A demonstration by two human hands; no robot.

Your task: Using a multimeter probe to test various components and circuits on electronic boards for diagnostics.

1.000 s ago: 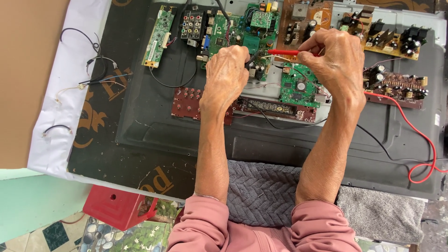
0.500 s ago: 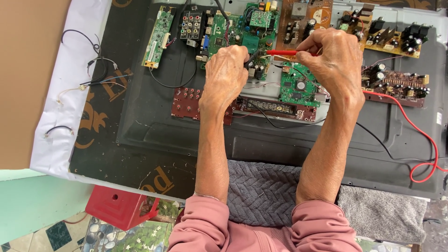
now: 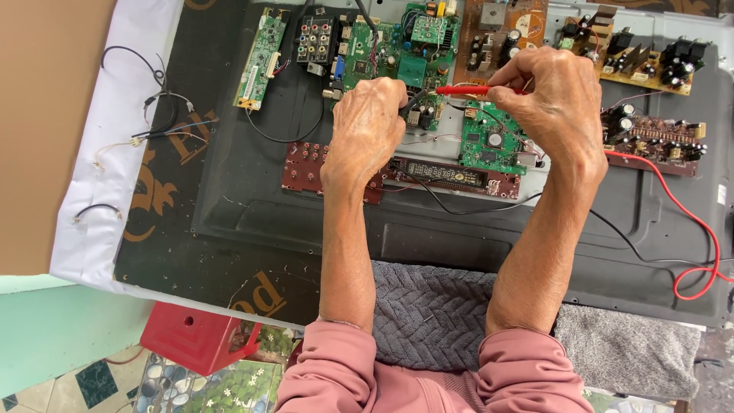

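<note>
A person's right hand (image 3: 552,99) pinches a red test probe (image 3: 468,90) between thumb and fingers, the probe lying level with its tip pointing toward the left hand (image 3: 368,128), which is curled around a black probe (image 3: 414,100) whose tip angles down onto the large green circuit board (image 3: 394,57). The two probe tips come close together at the lower right part of that green board, the landmark for all that follows. Just right of and below it sits a smaller green board (image 3: 489,141), partly under the right hand. Below the green board, beneath the left wrist, lies a long dark red board with a display strip (image 3: 443,174). Left of the green board stands a narrow green board (image 3: 260,57), joined by a black wire. Right of it, along the top edge, are a brown board (image 3: 497,34) and further component boards (image 3: 650,65), with a red lead (image 3: 692,229) looping away at the far right. All rest on the dark back panel of a flat screen (image 3: 306,222). Far left of the green board, loose wires (image 3: 145,99) lie on a white sheet (image 3: 99,191). Below the panel, a grey towel (image 3: 436,313) sits between the pink-sleeved forearms, and a red box (image 3: 195,336) stands lower left.
</note>
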